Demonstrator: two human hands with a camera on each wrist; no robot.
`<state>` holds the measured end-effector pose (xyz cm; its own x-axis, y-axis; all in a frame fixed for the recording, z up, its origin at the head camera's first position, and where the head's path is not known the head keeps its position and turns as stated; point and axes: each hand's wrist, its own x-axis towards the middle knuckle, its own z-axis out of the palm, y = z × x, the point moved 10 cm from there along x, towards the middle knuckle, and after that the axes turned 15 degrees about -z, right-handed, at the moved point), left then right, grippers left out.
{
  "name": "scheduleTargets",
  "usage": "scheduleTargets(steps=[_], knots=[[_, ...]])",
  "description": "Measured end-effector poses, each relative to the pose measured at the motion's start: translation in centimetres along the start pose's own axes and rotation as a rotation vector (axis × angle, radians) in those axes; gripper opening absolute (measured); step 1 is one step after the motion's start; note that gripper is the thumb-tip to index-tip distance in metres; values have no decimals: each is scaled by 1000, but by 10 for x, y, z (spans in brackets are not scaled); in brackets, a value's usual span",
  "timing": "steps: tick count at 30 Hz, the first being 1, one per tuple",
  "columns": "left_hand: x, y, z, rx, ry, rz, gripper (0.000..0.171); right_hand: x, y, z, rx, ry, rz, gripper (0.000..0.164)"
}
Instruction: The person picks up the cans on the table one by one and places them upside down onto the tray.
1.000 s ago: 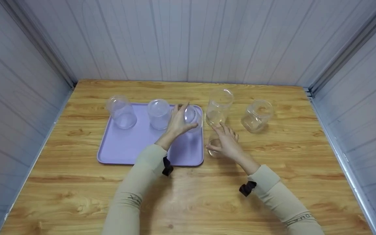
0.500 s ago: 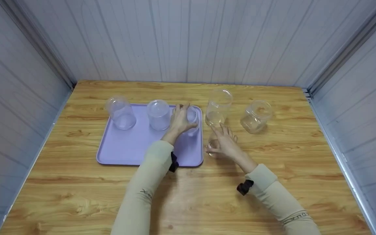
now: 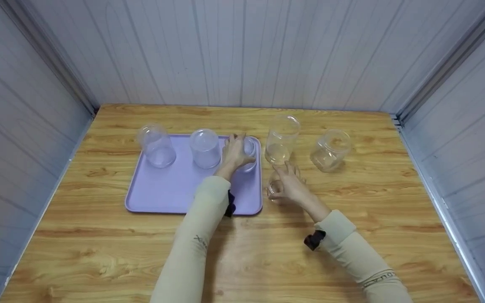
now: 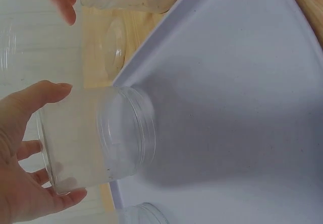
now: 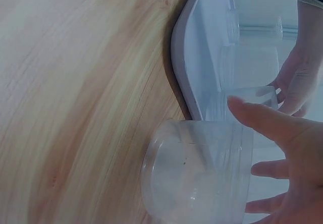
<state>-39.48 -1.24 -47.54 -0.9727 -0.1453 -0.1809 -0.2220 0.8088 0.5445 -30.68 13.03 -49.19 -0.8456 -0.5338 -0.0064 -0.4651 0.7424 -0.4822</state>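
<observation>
A clear plastic jar (image 4: 91, 138) stands mouth down at the right end of the purple tray (image 3: 162, 198). My left hand (image 3: 234, 153) grips it from above, thumb on one side and fingers round the base; in the left wrist view its threaded neck meets the tray surface. Just off the tray's right edge, a short clear jar (image 5: 197, 168) sits mouth up on the wooden table. My right hand (image 3: 291, 185) holds this jar round its rim, with the thumb along the side toward the tray and fingertips at the rim's other side.
Two more clear jars, one at the tray's left (image 3: 159, 149) and one mouth down in the middle (image 3: 205, 151), line its back. A tall clear jar (image 3: 282, 139) and a faceted one (image 3: 331, 151) stand on the table (image 3: 352, 198) at the right. Panel walls (image 3: 242, 54) enclose it.
My left forearm has swung to the right while the hand stays round its jar, which now sits down on the tray. The right thumb has drawn slightly closer round its jar.
</observation>
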Motion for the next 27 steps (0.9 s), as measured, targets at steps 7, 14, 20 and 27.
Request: scheduleTargets(steps=[7, 14, 20, 27], knots=[[5, 2, 1, 33, -3, -2, 88, 1, 2, 2, -15, -8, 6, 91], [7, 6, -1, 90, 24, 17, 84, 3, 2, 1, -25, 12, -27, 87], [9, 7, 3, 122, 21, 11, 85, 5, 0, 0, -38, 12, -55, 86], [10, 6, 6, 87, 7, 3, 88, 4, 0, 0, -49, 13, -57, 86]])
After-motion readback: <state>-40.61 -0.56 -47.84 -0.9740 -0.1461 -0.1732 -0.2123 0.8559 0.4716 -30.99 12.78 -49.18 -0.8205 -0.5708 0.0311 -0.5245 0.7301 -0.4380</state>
